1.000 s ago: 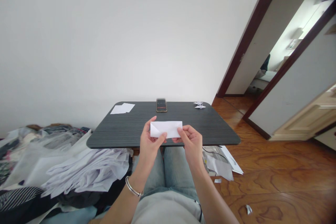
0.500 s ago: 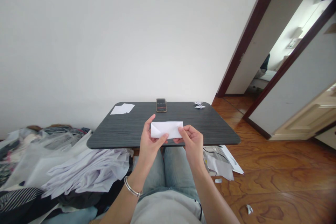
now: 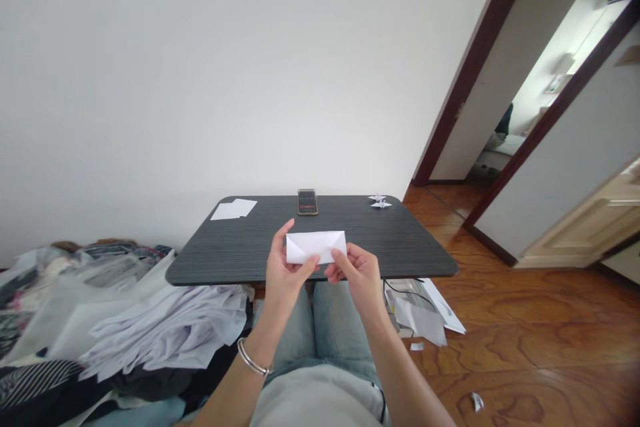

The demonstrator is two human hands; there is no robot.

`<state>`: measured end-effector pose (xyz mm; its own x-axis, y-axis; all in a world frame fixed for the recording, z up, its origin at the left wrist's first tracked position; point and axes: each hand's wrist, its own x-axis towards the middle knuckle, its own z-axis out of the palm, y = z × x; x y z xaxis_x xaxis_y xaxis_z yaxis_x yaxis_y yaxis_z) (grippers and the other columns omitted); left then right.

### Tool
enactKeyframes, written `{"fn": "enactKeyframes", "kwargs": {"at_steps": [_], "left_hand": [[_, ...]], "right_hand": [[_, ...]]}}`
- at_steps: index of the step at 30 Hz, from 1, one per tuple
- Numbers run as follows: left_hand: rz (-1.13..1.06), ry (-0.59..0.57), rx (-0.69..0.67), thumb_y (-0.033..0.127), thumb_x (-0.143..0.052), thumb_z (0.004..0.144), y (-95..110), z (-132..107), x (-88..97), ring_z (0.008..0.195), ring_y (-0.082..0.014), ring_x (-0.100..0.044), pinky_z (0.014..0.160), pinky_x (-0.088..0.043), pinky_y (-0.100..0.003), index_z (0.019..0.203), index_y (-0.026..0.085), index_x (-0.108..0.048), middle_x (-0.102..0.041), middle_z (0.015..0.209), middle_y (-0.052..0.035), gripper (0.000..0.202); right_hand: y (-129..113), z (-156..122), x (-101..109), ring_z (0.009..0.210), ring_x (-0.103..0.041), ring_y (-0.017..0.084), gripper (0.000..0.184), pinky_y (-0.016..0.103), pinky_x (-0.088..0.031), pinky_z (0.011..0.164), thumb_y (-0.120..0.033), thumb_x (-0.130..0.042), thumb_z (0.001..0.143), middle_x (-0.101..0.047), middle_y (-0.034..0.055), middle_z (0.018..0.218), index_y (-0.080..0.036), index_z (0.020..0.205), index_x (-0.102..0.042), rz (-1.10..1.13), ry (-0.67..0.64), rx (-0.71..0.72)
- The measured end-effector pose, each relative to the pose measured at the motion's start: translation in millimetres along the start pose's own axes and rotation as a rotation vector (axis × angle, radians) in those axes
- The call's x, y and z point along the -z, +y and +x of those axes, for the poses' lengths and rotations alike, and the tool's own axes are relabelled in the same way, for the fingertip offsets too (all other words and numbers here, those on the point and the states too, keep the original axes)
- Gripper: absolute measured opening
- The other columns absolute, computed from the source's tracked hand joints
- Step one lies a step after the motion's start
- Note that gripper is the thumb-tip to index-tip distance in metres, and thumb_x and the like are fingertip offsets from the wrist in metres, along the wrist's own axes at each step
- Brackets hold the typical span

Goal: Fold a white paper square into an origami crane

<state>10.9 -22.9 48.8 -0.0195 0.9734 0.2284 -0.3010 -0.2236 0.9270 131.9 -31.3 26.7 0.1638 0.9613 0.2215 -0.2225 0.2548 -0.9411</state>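
Note:
A folded sheet of white paper (image 3: 316,246), long and rectangular with a diagonal crease at its left end, is held up above the near edge of the dark table (image 3: 225,257). My left hand (image 3: 287,267) grips its left part, thumb on the lower edge and the index finger sticking up beside the left end. With thumb and curled fingers, my right hand (image 3: 357,273) pinches the lower right part. Fingers behind the paper are partly hidden.
White paper sheets (image 3: 234,209) lie at the table's back left, a phone (image 3: 307,202) at the back middle, and small folded paper cranes (image 3: 380,203) at the back right. Clothes (image 3: 165,327) are heaped on the left. Papers (image 3: 423,320) and a cable sit below the table's right side.
My right hand has slid slightly left along the paper's lower edge. The paper has shifted a little left, while my left hand keeps almost the same hold.

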Motion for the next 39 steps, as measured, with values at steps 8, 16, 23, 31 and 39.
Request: {"fn": "enactKeyframes", "kwargs": {"at_steps": [8, 16, 23, 31, 39], "left_hand": [[-0.023, -0.023, 0.011, 0.016, -0.074, 0.058, -6, 2, 3.7, 0.067, -0.0122, -0.060, 0.056, -0.051, -0.019, 0.129, 0.023, -0.035, -0.062, 0.082, 0.0003, 0.082], [-0.031, -0.008, 0.006, 0.016, -0.073, 0.059, -2, -2, -1.6, 0.057, -0.0078, -0.054, 0.049, -0.048, -0.016, 0.128, 0.022, -0.036, -0.057, 0.081, 0.0014, 0.079], [-0.048, 0.004, 0.000, 0.017, -0.074, 0.059, -8, -1, -1.3, 0.060, -0.0088, -0.056, 0.051, -0.048, -0.016, 0.128, 0.022, -0.037, -0.058, 0.084, 0.0005, 0.078], [-0.071, 0.026, -0.009, 0.017, -0.076, 0.055, -14, 2, -1.1, 0.081, -0.0146, -0.062, 0.073, -0.051, -0.024, 0.129, 0.022, -0.037, -0.061, 0.092, -0.0019, 0.084], [-0.040, 0.038, 0.000, 0.020, -0.072, 0.062, -11, 2, -1.1, 0.057, -0.0090, -0.056, 0.050, -0.051, -0.019, 0.128, 0.022, -0.037, -0.059, 0.076, 0.0020, 0.075]], "right_hand": [[2, -2, -1, 0.037, -0.054, 0.007, 0.029, 0.016, -0.044, 0.039, -0.040, -0.063, 0.076, -0.064, -0.0002, 0.047, -0.015, 0.064, -0.056, 0.018, -0.001, 0.003], [3, -3, -2, 0.037, -0.054, 0.007, 0.030, 0.016, -0.044, 0.040, -0.041, -0.061, 0.077, -0.063, -0.0007, 0.047, -0.015, 0.064, -0.054, 0.028, 0.004, 0.022], [7, -1, -3, 0.037, -0.053, 0.008, 0.032, 0.016, -0.043, 0.040, -0.044, -0.058, 0.079, -0.062, -0.0011, 0.046, -0.016, 0.065, -0.054, 0.037, 0.016, 0.053], [7, 0, -3, 0.035, -0.051, 0.007, 0.029, 0.015, -0.041, 0.038, -0.042, -0.059, 0.079, -0.061, -0.0026, 0.044, -0.016, 0.070, -0.054, 0.034, 0.019, 0.051], [9, 0, -3, 0.034, -0.051, 0.007, 0.029, 0.015, -0.042, 0.037, -0.042, -0.062, 0.076, -0.061, -0.0017, 0.044, -0.015, 0.068, -0.054, 0.018, 0.002, 0.016]]}}
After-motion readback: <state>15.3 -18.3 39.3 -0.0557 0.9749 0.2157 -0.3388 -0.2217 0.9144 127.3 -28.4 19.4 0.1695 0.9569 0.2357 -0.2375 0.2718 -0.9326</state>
